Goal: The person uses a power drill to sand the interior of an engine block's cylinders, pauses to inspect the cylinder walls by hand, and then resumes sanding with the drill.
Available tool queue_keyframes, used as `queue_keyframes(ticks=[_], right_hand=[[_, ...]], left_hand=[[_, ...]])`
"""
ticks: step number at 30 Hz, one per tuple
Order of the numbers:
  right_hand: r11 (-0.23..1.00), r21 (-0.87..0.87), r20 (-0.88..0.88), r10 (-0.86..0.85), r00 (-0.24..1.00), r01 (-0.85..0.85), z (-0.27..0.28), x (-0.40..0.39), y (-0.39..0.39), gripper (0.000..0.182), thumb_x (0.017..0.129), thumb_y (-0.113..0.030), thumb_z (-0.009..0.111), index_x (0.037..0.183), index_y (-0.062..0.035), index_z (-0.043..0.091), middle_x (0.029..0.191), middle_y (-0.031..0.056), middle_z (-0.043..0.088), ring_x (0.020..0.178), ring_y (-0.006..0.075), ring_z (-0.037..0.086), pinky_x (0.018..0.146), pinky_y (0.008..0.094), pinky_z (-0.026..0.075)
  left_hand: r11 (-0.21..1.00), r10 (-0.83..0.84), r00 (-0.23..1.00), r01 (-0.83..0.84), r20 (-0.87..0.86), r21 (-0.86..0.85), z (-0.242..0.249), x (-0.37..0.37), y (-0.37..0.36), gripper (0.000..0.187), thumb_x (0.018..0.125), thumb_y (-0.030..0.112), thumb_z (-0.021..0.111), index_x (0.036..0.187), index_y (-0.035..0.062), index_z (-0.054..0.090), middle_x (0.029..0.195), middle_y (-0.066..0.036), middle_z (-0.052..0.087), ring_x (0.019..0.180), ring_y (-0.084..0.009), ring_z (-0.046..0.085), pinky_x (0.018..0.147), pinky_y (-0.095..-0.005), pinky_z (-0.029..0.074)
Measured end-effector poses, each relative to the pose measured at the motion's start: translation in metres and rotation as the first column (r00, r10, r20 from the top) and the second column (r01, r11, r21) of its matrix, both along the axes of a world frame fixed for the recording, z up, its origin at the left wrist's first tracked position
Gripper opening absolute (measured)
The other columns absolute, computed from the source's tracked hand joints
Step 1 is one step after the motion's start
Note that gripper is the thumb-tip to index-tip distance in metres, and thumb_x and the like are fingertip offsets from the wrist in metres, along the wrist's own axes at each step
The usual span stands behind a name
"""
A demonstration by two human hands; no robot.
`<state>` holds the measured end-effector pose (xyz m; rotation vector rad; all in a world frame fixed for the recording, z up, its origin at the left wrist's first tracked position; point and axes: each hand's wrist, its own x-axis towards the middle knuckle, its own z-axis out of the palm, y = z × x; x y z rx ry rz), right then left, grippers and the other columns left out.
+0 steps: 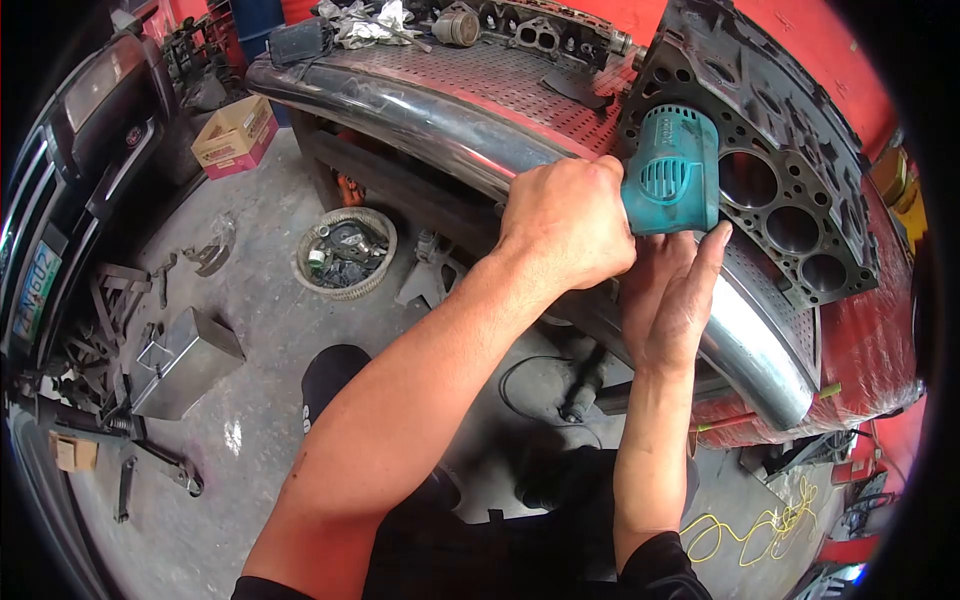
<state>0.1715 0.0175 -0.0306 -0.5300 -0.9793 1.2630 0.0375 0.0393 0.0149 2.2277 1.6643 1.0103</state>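
Observation:
A teal power tool (672, 170) is pressed against a dark engine block (790, 170) that lies on a red workbench with a perforated top (500, 75) and a rounded steel edge (420, 115). My left hand (565, 225) is closed around the tool's rear grip. Under the tool body my right hand (672, 295) rests with its fingers against the casing, supporting it from below. The tool's working end is hidden between the tool and the block.
More engine parts (530, 30) and rags lie at the bench's far end. On the concrete floor below are a round basket of parts (345, 252), a metal box (185, 360), a cardboard box (235, 135), scattered tools and a yellow cord (760, 525). A car front (60, 200) stands on the left.

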Motion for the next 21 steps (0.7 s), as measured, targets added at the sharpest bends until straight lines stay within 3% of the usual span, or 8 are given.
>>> queue_keyframes(ticks=[6,13,14,21], right_hand=[[0.997,-0.068,-0.032,0.041,0.999,-0.044,-0.003,-0.010,-0.019,0.072,0.102,-0.066,0.041,0.148,-0.0109,0.044,0.143,0.0017,0.054,0.129,0.0172,0.049,0.105,0.0375,0.037],[0.996,-0.068,-0.097,0.052,0.994,-0.059,-0.027,-0.017,-0.051,0.073,0.100,-0.065,0.047,0.147,-0.0087,0.045,0.142,0.0033,0.054,0.130,0.0186,0.049,0.108,0.0386,0.036],[0.997,-0.060,-0.123,0.048,0.991,-0.056,-0.029,-0.021,-0.056,0.074,0.099,-0.064,0.050,0.147,-0.0075,0.045,0.144,0.0050,0.053,0.132,0.0204,0.048,0.113,0.0409,0.034],[0.994,-0.015,-0.051,0.110,0.993,-0.111,-0.038,-0.031,-0.097,0.083,0.099,-0.064,0.051,0.154,-0.0050,0.035,0.155,0.0089,0.041,0.145,0.0238,0.036,0.122,0.0432,0.023]], left_hand=[[1.000,0.004,1.000,-0.004,0.003,0.022,-0.012,-0.008,-0.014,0.031,0.070,0.018,0.078,0.094,0.0032,0.065,0.088,-0.021,0.073,0.091,-0.0411,0.071,0.081,-0.0503,0.057],[0.979,-0.045,0.998,0.033,0.053,0.201,-0.035,-0.022,-0.046,0.033,0.064,0.014,0.079,0.092,0.0042,0.063,0.089,-0.017,0.070,0.087,-0.0406,0.069,0.078,-0.0507,0.056],[0.979,-0.036,0.999,0.030,0.025,0.202,-0.035,-0.025,-0.051,0.032,0.063,0.015,0.077,0.089,0.0027,0.063,0.087,-0.016,0.070,0.087,-0.0363,0.069,0.083,-0.0462,0.054],[0.962,-0.109,0.994,0.097,0.032,0.254,-0.041,-0.043,-0.077,0.032,0.061,0.012,0.077,0.085,0.0043,0.059,0.083,-0.015,0.066,0.083,-0.0370,0.067,0.076,-0.0462,0.051]])
